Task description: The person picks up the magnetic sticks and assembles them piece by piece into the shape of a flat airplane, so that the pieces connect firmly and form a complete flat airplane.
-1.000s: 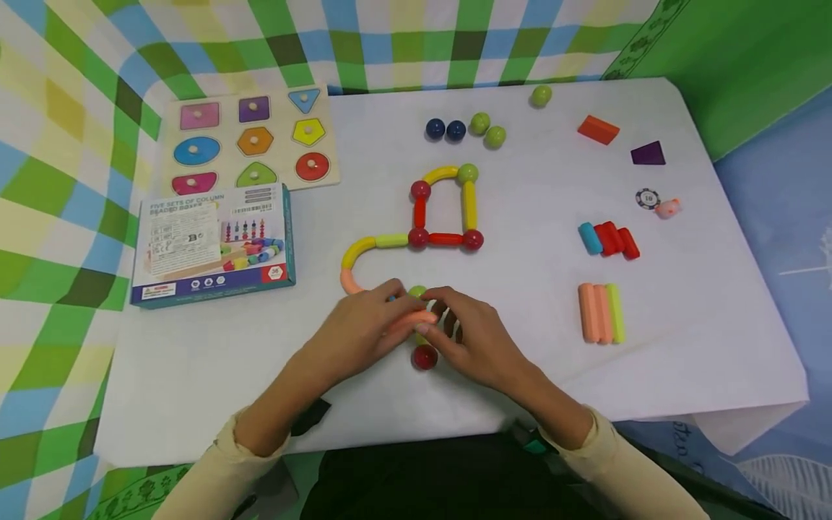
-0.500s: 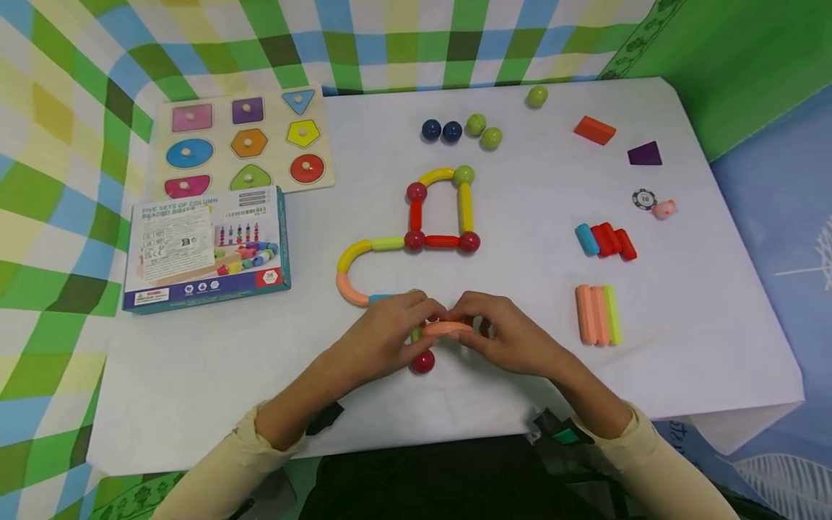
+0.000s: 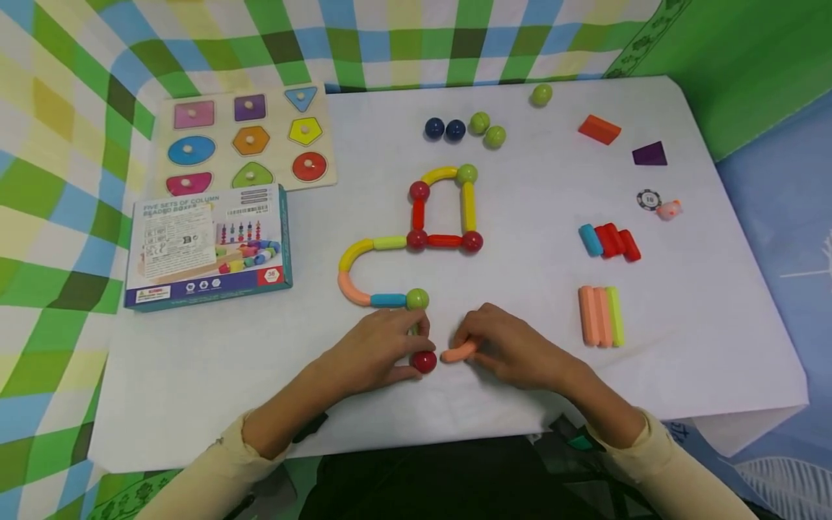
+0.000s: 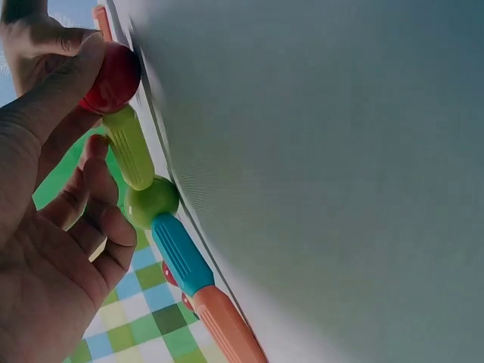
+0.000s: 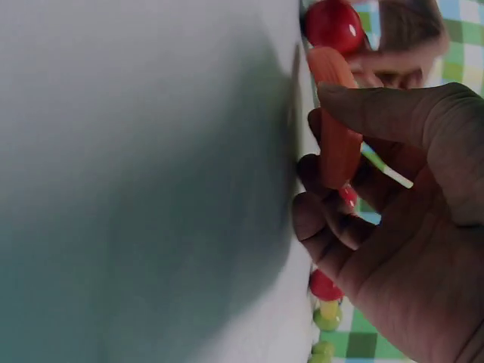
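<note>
Near the front edge of the white-covered table (image 3: pixel 702 375), a red end ball (image 3: pixel 425 362) is pinched between the thumb and fingers of the left hand (image 3: pixel 377 348). A loose curved peach rod (image 3: pixel 458 352) is grasped by the thumb and fingers of the right hand (image 3: pixel 513 349); its tip is directed at the red end ball and is seen just beside it. To the same ball a light green rod (image 4: pixel 130 147) is attached, partly covered by the left hand in the head view; it is followed by a green ball (image 3: pixel 417 298), a blue rod (image 3: pixel 388 300), a peach arc (image 3: pixel 352 289), a yellow arc (image 3: pixel 354 254) and a lime rod (image 3: pixel 390 243). By the lime rod the chain is joined to a four-sided loop (image 3: pixel 445 240) of red and yellow rods, linked by three red balls and one green. Well apart at the right side, straight peach rods (image 3: pixel 589 315) are laid against a yellow-green rod (image 3: pixel 614 315); beyond them short red rods (image 3: pixel 611 240) are grouped with a short blue rod (image 3: pixel 591 240). At the left side, a shape puzzle board (image 3: pixel 276 130) is overlapped at its near edge by a bead-set box (image 3: pixel 208 253).
</note>
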A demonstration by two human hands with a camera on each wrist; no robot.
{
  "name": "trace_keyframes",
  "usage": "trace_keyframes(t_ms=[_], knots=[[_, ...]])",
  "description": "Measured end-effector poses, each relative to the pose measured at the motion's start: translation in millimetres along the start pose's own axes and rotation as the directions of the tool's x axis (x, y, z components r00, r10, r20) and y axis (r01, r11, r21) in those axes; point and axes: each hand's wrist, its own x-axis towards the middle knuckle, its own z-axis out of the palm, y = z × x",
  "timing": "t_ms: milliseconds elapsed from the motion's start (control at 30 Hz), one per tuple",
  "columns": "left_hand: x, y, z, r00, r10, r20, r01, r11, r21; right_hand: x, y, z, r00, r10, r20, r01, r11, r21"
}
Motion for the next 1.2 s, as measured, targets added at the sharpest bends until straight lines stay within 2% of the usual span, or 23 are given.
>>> trace_keyframes(t_ms=[133, 267, 433, 567, 667, 1200], knots=[[1.5, -2.1, 1.9, 1.0, 0.005, -0.024, -0.005, 1.0, 0.025, 5.3, 1.2, 8.6, 0.997, -0.077, 0.012, 0.078, 0.997, -0.029], [1.8, -3.8, 2.4, 0.999, -0.021, -0.031, 0.022, 0.999, 0.029, 9.8, -0.1, 13.7, 0.99, -0.138, -0.016, 0.136, 0.988, -0.07], [1.1, -5.5, 1.8, 0.998, -0.059, 0.002, 0.059, 0.998, 0.024, 12.3, -3.9, 17.4, 0.986, -0.153, -0.059, 0.142, 0.976, -0.166], [1.0, -7.0, 0.4, 0.997, -0.076, 0.032, 0.075, 0.997, 0.032, 12.0, -6.9, 18.3, 0.982, -0.174, -0.079, 0.144, 0.944, -0.298], [1.6, -8.0, -0.7, 0.995, -0.085, 0.047, 0.083, 0.996, 0.033, 11.5, -7.4, 19.1, 0.979, -0.179, -0.099, 0.134, 0.926, -0.354], [4.0, -9.1, -2.3, 0.998, -0.063, 0.026, 0.063, 0.998, 0.013, 8.5, -12.8, 30.3, 0.975, -0.13, -0.181, 0.067, 0.946, -0.317]])
